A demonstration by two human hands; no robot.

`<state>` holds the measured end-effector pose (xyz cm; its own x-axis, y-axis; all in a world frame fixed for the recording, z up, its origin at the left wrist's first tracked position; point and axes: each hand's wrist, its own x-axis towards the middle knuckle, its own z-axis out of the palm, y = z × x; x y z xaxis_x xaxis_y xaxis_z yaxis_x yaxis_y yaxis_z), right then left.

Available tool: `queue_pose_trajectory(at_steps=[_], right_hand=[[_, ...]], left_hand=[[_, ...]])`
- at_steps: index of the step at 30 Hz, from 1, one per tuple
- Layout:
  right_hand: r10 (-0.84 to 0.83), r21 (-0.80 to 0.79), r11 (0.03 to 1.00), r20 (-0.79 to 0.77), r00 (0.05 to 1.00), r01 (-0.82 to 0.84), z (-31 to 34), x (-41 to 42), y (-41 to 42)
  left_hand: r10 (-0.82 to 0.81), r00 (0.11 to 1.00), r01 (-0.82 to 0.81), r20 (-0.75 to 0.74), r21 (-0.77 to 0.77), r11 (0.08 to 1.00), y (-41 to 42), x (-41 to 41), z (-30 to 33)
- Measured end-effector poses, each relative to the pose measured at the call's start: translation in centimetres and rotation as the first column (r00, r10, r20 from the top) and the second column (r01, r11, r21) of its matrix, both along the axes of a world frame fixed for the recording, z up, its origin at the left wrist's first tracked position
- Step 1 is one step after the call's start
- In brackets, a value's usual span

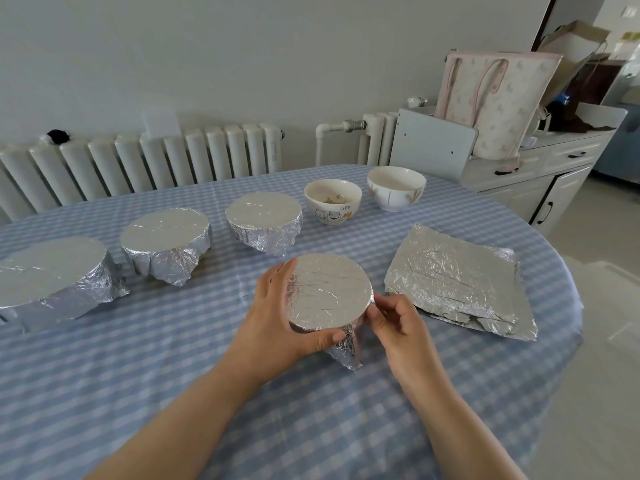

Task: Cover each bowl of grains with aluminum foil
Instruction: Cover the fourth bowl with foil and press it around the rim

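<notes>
While 3 foiled bowls (165, 244) and 2 bare bowls (333, 199) stand in a row behind and spare foil (457, 280) lies to the right, the left hand (277, 317) cups the near wrapped bowl (329, 292) on the table (173, 358) and the right hand (398, 327) pinches its foil edge.
</notes>
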<state>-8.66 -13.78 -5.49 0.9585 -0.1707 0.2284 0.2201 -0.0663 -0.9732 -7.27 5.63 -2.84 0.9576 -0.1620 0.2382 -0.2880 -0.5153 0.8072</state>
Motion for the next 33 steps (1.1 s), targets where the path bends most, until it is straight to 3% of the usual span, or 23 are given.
queue_pose_trajectory(at_steps=[9, 15, 26, 30, 33], right_hand=[[-0.202, 0.149, 0.962, -0.17, 0.964, 0.228, 0.1, 0.4, 1.5], [-0.164, 0.338, 0.899, -0.33, 0.93, 0.278, 1.2, 0.8, 2.2], [-0.208, 0.447, 0.815, -0.367, 0.907, 0.368, 2.2, 1.1, 3.4], [-0.272, 0.412, 0.821, -0.325, 0.905, 0.395, 1.8, 1.2, 3.6], [-0.388, 0.218, 0.87, -0.246, 0.888, 0.441, 1.5, 1.0, 3.4]], left_hand=[[0.003, 1.0, -0.003, -0.003, 0.015, 1.0, -0.2, -0.1, 0.2], [-0.005, 1.0, 0.005, 0.001, 0.029, 1.0, -0.2, -0.1, 0.3], [-0.007, 1.0, 0.007, -0.005, 0.009, 1.0, -0.2, -0.2, 0.2], [-0.01, 1.0, 0.01, -0.001, 0.005, 1.0, -0.3, -0.2, 0.2], [-0.015, 1.0, 0.015, 0.007, -0.003, 1.0, -0.3, -0.2, 0.3]])
